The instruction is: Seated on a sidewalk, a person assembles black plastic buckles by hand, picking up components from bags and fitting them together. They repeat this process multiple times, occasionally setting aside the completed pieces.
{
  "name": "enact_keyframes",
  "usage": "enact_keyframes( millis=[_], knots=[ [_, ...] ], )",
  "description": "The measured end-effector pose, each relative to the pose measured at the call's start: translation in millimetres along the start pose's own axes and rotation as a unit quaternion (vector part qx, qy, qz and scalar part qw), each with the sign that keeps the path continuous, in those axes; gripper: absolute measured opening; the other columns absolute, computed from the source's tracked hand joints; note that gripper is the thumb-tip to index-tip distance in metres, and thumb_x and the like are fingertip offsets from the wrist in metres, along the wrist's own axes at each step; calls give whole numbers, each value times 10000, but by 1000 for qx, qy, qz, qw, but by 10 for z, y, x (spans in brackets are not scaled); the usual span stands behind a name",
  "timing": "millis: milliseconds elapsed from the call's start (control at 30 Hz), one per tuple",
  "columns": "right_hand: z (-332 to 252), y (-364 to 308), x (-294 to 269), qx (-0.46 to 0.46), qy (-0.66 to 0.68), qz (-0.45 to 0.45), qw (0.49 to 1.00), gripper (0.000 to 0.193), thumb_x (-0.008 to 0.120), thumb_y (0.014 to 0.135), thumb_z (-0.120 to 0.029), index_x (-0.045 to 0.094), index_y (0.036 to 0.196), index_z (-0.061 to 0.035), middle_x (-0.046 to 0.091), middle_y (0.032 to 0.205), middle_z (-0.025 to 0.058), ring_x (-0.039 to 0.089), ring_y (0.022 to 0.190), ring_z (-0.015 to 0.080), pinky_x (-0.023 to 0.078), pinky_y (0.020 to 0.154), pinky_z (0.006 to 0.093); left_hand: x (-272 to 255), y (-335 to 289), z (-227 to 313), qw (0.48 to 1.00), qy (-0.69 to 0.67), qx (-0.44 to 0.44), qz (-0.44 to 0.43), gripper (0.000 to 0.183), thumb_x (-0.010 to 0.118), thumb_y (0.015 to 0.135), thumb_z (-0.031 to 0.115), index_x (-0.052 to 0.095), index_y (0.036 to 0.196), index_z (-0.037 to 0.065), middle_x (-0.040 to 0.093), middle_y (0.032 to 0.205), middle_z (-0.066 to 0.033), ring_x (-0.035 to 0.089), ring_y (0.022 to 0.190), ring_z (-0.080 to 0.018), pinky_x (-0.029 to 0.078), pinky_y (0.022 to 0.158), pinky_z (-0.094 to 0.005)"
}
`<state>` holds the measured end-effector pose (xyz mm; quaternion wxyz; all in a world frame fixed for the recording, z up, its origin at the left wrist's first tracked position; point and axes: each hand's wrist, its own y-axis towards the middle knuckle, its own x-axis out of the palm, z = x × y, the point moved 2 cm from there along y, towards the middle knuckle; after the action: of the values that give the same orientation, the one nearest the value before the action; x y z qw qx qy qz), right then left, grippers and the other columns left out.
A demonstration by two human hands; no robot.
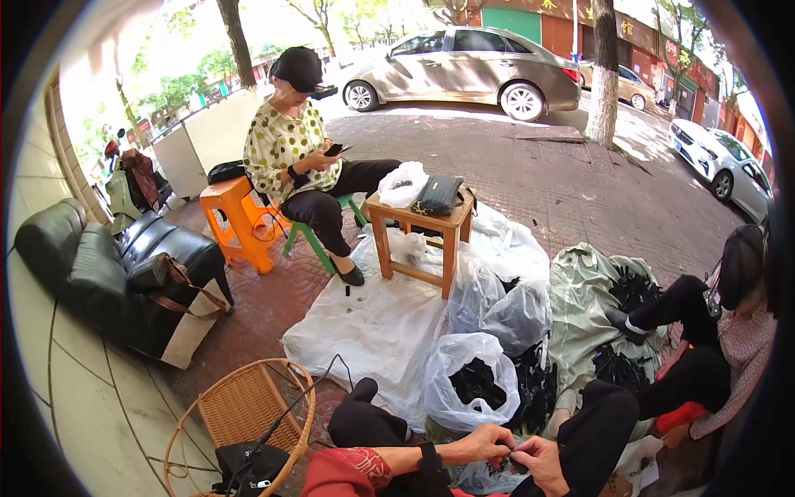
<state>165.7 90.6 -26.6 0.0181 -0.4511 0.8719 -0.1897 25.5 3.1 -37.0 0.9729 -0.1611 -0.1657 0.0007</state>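
Note:
My left hand (480, 447), with a black band (430, 457) on its wrist and a red sleeve behind it, is closed in a pinch at the lower middle. Its fingertips meet those of my right hand (542, 465), closed as well. Between them is something small and dark, too small to name. Just beyond my hands stands an opened clear plastic bag (436, 389) holding black strip-like pieces (482, 383). Another piece of clear plastic (480, 480) lies under my hands, over my lap.
A wooden stool (418, 217) carries a black pouch (439, 195) and a white bag. Behind it a seated person (290, 157) holds a phone. Another person (745, 331) sits at the right. A wicker chair (248, 406) and black sofa (108, 273) stand left. Cars are parked beyond.

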Motion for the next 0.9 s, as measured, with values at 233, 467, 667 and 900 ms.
enact_keyframes(
  millis=[233, 467, 667, 900],
  knots=[
    [-114, -32, 35, 29, 48, -45, 997, 98, 617, 725, 28, 541, 780, 54, 595, 695, 108, 585, 580, 145, 496, 530, 243, -33, -43, -13, 996, -67, -32, -56, 113, 559, 744, 79, 552, 818, -6, 563, 655, -45, 561, 539, -108, 482, 501, -225],
    [-104, -79, 94, 11, -19, -72, 997, 104, 623, 731, 23, 584, 825, 42, 611, 720, 71, 568, 604, 91, 454, 544, 194, -19, -133, -34, 993, -92, -59, -43, 112, 557, 728, 90, 549, 782, -8, 565, 630, -52, 557, 516, -110, 471, 476, -222],
    [-95, -101, 93, -72, -272, 10, 959, 123, 653, 705, -130, 625, 767, -28, 597, 632, 58, 538, 542, 76, 415, 491, 224, 45, -58, 16, 992, 120, -7, 29, 109, 527, 751, 82, 570, 790, -10, 584, 638, -61, 560, 532, -100, 457, 485, -229],
    [-124, -28, 155, -136, -269, -82, 950, 139, 597, 744, -157, 565, 760, -23, 552, 588, 45, 499, 532, 92, 403, 496, 244, -4, -192, 10, 998, 45, -45, 0, 115, 529, 788, 86, 578, 822, -13, 593, 700, -65, 571, 616, -121, 455, 565, -230]
  ],
)
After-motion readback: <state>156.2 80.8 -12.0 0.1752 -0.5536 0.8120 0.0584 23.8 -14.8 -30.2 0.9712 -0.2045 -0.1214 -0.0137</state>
